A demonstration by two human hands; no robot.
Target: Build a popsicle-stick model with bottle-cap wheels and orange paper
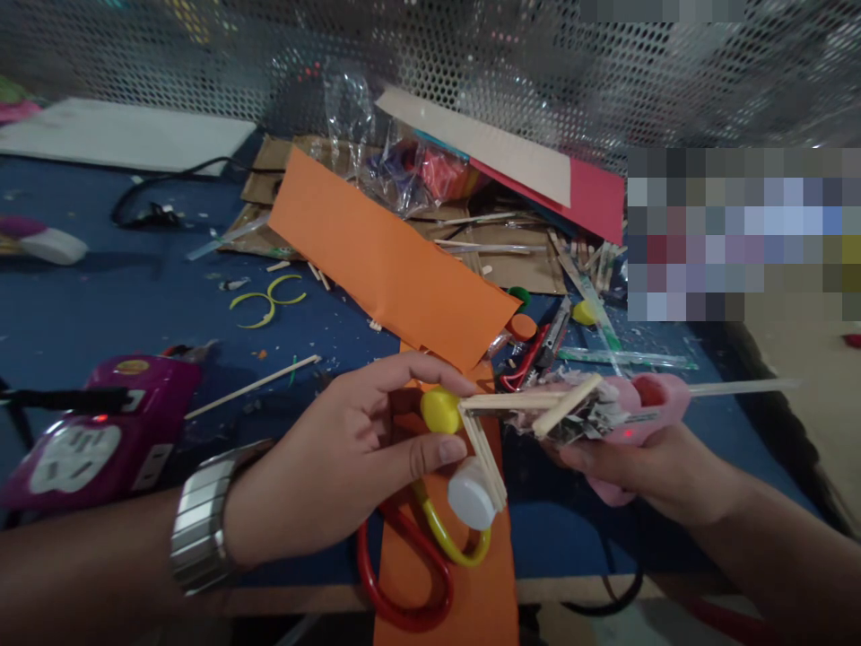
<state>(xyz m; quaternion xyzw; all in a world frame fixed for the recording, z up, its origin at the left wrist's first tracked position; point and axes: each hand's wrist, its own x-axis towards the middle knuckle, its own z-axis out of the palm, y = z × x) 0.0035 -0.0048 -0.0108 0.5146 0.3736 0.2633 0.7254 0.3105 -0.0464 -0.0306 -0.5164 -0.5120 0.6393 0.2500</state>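
Note:
My left hand [350, 449] has its thumb and fingers closed on a small frame of wooden sticks [485, 453], bent at an angle. A yellow bottle cap [440, 410] sits at the frame's upper corner, and a white bottle cap [472, 499] at its lower end. My right hand [663, 471] grips a pink glue gun [676, 404] with a small red light and a clear glue stick out its back. Tattered wrapping around its front end partly hides the nozzle. Another short stick [569, 405] crosses in front of the wrapping; what supports it is unclear.
Under my hands lie an orange paper strip [447, 619] and scissors with red and yellow handles [440, 597]. A box cutter [555, 332] and loose caps lie beyond. A purple power strip [152, 386] is left. Orange card [390, 260] and a perforated metal panel [282, 81] stand behind.

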